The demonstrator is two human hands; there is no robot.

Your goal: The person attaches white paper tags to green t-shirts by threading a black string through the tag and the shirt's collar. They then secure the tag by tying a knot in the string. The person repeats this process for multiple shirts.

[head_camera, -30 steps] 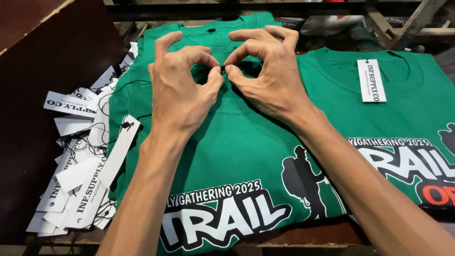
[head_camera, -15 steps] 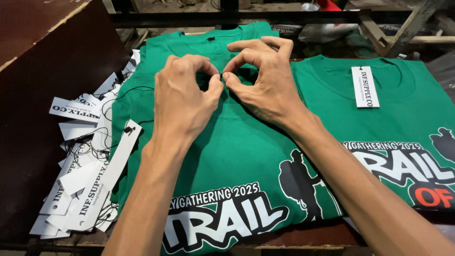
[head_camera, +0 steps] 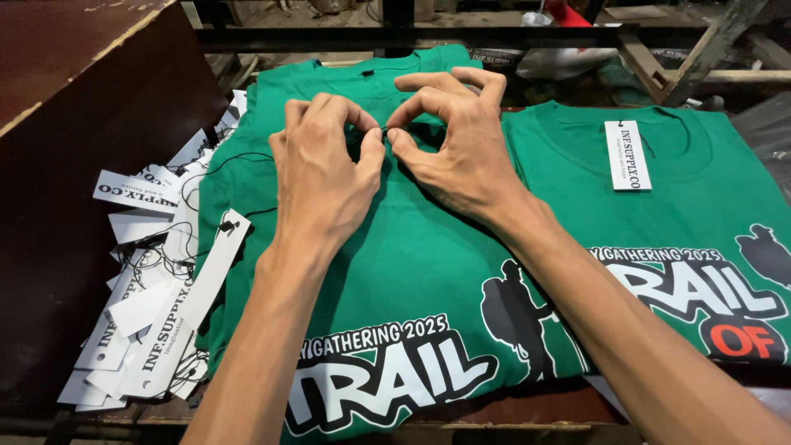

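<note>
Shirt collar [head_camera: 375, 136] between pinching fingertips [head_camera: 381, 138]

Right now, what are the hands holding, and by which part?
Left hand and right hand pinch something small and dark at the green T-shirt collar, between thumb and forefinger tips; what exactly, cannot tell.

The scene is lit evenly and fairly brightly from above, with the green shirts [head_camera: 428, 247] rendered in saturated colour and no glare seen on them. Soft shadows are cast beneath the left hand [head_camera: 325, 177] and the right hand [head_camera: 457, 152] onto the cloth. The dark panel [head_camera: 74, 165] along the left edge of the table is left in deep shade. The white tags [head_camera: 148, 305] are slightly overexposed. The far background is dim, and slight wide-angle stretching is noticed at the forearms.
</note>
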